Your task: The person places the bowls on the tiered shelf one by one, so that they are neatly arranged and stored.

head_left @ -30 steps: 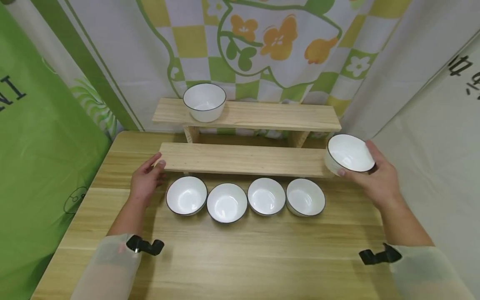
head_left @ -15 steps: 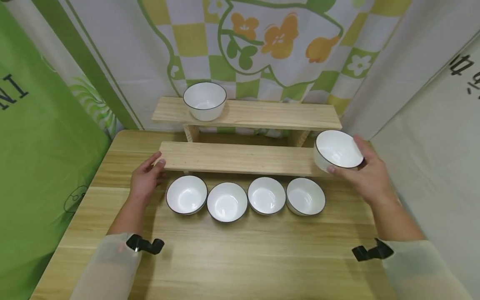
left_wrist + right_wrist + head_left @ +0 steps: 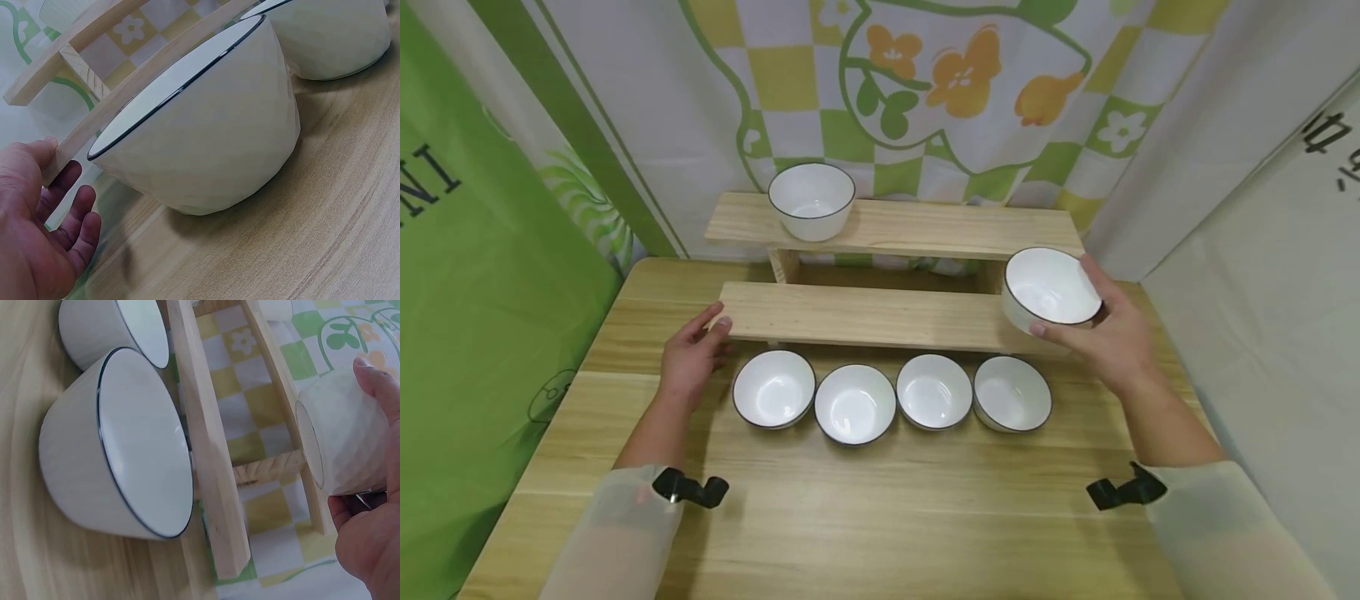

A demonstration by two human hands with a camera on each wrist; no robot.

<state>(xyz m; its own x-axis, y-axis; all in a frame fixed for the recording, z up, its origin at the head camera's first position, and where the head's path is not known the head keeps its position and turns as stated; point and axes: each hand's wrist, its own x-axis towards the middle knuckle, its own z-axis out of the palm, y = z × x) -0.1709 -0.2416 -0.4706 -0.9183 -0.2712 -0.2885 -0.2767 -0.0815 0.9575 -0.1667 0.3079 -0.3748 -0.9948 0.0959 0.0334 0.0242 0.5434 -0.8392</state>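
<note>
My right hand [image 3: 1112, 337] grips a white bowl [image 3: 1051, 286] with a dark rim, thumb on the near side and fingers at its right. The bowl overlaps the right end of the lower plank in the head view; in the right wrist view the bowl's faceted side [image 3: 350, 434] and base show, raised off the plank. My left hand [image 3: 692, 354] holds the left end of the two-tier wooden shelf's lower plank [image 3: 865, 317], thumb and fingers about its edge [image 3: 62, 164]. Another white bowl [image 3: 812, 202] stands on the upper plank [image 3: 955, 227], left of centre.
Several matching bowls stand in a row on the wooden table [image 3: 880, 517] before the shelf, from the leftmost bowl [image 3: 773, 389] to the rightmost bowl [image 3: 1012, 393]. A patterned curtain [image 3: 917, 100] hangs behind, with a green cloth [image 3: 482, 275] at left and a pale cloth [image 3: 1285, 275] at right.
My right hand has carried its bowl leftward and slightly up in the head view, from beyond the shelf's right end to over the lower plank. The left hand has stayed in place.
</note>
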